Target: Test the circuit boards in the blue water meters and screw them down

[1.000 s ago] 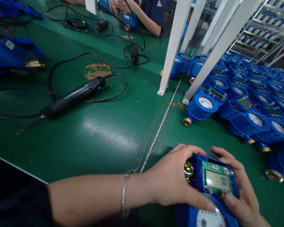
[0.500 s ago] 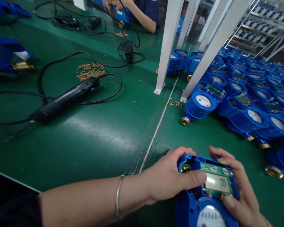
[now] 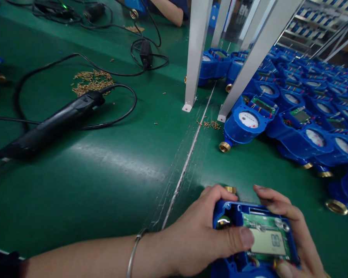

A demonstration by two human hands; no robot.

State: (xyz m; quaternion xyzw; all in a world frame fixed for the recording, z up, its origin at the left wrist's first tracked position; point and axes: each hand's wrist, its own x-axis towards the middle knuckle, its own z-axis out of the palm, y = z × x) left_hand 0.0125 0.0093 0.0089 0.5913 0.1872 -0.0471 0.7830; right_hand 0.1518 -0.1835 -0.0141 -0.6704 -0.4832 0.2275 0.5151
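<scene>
Between the driver [image 3: 52, 125] and the left hand [image 3: 198, 235] the surface [image 3: 118, 189] leaves room to pass, while two posts [image 3: 195, 50] stand beyond and crowded meters [image 3: 297, 133] block the right.

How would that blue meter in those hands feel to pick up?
The blue meter is probably stiff, given its moulded housing, and maybe heavy, judging by the brass-coloured fitting peeking out behind. Its exposed circuit board could be fragile.

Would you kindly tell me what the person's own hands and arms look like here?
The left hand is ungloved, with a thin silver-coloured bangle round its wrist; a dark sleeve shows farther up, at the lower left. The right hand is ungloved too; no sleeve shows on that side.
</scene>
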